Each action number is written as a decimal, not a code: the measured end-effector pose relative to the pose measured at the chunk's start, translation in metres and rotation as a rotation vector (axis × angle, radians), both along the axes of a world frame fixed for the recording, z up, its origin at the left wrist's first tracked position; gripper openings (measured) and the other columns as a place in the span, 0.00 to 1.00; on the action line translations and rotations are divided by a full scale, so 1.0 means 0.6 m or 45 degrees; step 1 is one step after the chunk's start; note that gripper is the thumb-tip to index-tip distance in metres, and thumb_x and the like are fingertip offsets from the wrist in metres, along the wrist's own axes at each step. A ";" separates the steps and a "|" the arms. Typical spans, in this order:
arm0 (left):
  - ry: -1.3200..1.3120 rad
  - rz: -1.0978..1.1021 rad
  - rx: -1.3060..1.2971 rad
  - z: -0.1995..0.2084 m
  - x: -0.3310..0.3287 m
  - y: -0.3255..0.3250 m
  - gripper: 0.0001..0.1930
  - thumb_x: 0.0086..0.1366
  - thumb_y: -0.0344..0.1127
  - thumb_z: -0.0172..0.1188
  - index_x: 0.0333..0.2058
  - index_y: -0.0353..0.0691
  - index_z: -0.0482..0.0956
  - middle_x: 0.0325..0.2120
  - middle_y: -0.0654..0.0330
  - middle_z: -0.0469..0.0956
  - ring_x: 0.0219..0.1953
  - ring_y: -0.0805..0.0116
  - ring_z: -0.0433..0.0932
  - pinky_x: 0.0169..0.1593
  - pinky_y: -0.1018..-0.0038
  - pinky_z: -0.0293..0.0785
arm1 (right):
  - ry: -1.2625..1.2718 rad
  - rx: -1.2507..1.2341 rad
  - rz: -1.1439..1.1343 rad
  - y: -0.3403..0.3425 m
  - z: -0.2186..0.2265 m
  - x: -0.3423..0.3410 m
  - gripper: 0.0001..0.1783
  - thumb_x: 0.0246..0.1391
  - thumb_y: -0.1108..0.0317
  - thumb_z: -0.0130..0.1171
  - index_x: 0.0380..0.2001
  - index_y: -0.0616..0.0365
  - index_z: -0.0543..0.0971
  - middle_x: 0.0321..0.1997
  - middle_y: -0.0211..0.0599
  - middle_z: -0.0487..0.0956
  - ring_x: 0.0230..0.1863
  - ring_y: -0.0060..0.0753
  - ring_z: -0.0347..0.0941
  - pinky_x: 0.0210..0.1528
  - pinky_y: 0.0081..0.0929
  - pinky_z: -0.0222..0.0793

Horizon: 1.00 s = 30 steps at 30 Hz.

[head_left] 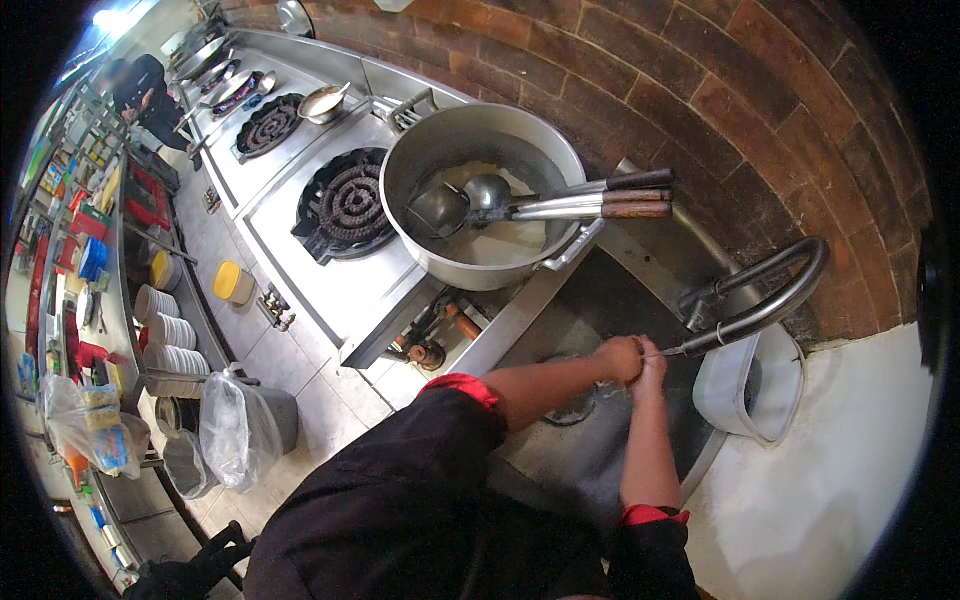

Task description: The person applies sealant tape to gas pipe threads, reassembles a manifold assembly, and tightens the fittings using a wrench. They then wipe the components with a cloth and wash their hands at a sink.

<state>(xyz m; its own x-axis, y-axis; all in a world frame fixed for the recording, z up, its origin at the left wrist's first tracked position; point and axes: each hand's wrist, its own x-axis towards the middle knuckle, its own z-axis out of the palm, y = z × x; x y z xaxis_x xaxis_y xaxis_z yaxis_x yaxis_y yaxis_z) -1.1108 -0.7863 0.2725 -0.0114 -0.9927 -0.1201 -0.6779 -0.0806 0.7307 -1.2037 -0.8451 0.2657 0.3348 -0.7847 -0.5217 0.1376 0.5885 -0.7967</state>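
Observation:
My left hand [619, 360] and my right hand [651, 366] are pressed together over the steel sink [590, 300]. The left fingers look curled against the right hand; the right fingers are mostly hidden. A thin stream, apparently water, runs onto the hands from the curved metal faucet [770, 318] on the right. Below them shows the round drain [570, 408], partly covered by my left forearm. Beyond the sink stands a large aluminium pot [470, 268] with several ladles [489, 192] in cloudy liquid, their handles resting over its rim.
A white plastic tub [722, 385] sits by the sink's right side. Left of the pot runs a stove with a burner [352, 200] and a small pan [322, 104]. Shelves hold stacked white containers [175, 360]; a lined bin [250, 425] stands on the floor. Another person [145, 95] is far left.

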 end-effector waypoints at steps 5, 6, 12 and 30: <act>0.226 0.500 0.164 -0.019 0.027 -0.039 0.20 0.56 0.48 0.56 0.31 0.33 0.83 0.34 0.42 0.81 0.38 0.41 0.81 0.43 0.53 0.76 | -0.038 -0.072 -0.222 0.055 0.021 0.037 0.21 0.62 0.54 0.52 0.47 0.60 0.76 0.45 0.41 0.80 0.46 0.40 0.77 0.49 0.38 0.73; 0.255 0.473 0.168 -0.028 0.013 -0.044 0.19 0.58 0.46 0.56 0.37 0.34 0.82 0.38 0.42 0.81 0.43 0.43 0.80 0.49 0.53 0.74 | -0.061 -0.047 -0.184 0.053 0.027 0.036 0.23 0.62 0.50 0.51 0.51 0.56 0.75 0.45 0.41 0.79 0.45 0.43 0.77 0.49 0.40 0.73; -0.392 1.214 -0.520 -0.120 -0.095 -0.059 0.21 0.61 0.48 0.54 0.42 0.35 0.79 0.39 0.45 0.80 0.43 0.46 0.78 0.45 0.54 0.74 | -0.392 0.249 -0.178 0.018 0.008 0.009 0.27 0.60 0.47 0.54 0.53 0.57 0.72 0.42 0.39 0.76 0.44 0.42 0.75 0.47 0.42 0.73; 0.947 0.736 -0.073 -0.022 0.030 -0.051 0.14 0.61 0.34 0.57 0.45 0.46 0.83 0.44 0.51 0.80 0.51 0.53 0.78 0.53 0.64 0.74 | -0.492 0.067 0.056 0.090 0.042 0.014 0.27 0.66 0.49 0.46 0.59 0.58 0.68 0.58 0.39 0.71 0.60 0.32 0.65 0.62 0.34 0.57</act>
